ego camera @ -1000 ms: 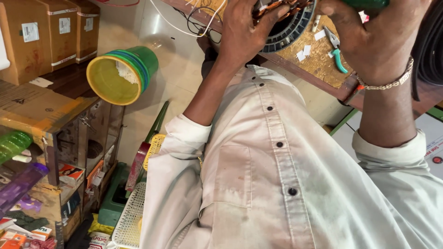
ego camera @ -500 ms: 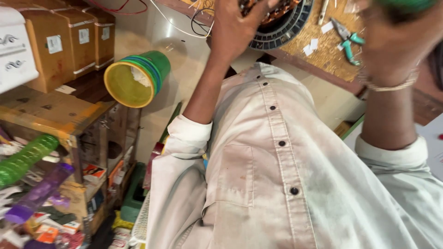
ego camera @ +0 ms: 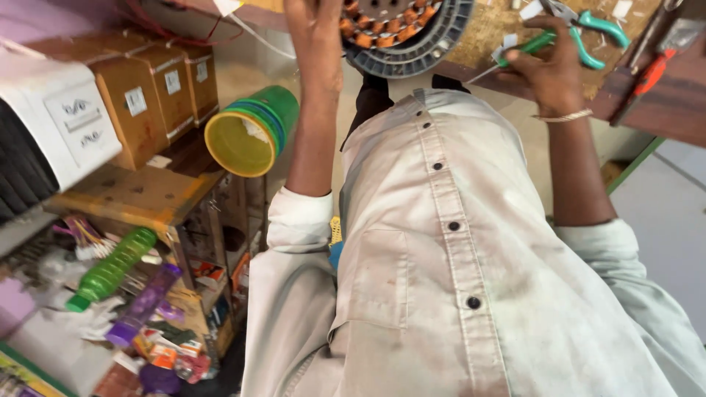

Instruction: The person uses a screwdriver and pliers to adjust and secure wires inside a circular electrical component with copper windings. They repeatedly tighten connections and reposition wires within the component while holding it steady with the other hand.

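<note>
**Two hands at a wound motor stator on the counter**

The person's left hand (ego camera: 318, 33) reaches up to the round grey motor stator with copper-coloured coils (ego camera: 403, 31), which lies at the near edge of the wooden counter (ego camera: 491, 29), at the top of the view. The fingers run out of the picture at the stator's left rim, so how tightly they grip it cannot be told; the hand is touching the stator.

The right hand (ego camera: 550, 70) is closed around the green handle of a thin metal-shafted screwdriver (ego camera: 515, 55), whose shaft points left toward the stator's right side. A pale string band circles that wrist. Just beyond the right hand lie teal-handled pliers (ego camera: 588, 26) on the counter, and farther right an orange-handled tool (ego camera: 647, 77) rests on the dark counter edge.

Below the hands, the person's pale buttoned shirt (ego camera: 456, 242) fills the middle of the view, sleeves rolled to the elbow.

To the left, a green plastic cup with a yellow inside (ego camera: 250, 132) lies on its side on a wooden shelf (ego camera: 140, 195), beside a row of brown cardboard boxes (ego camera: 158, 92). Lower down, a green ribbed plastic bottle (ego camera: 110, 268) and a purple bottle (ego camera: 143, 305) lie among clutter.
</note>
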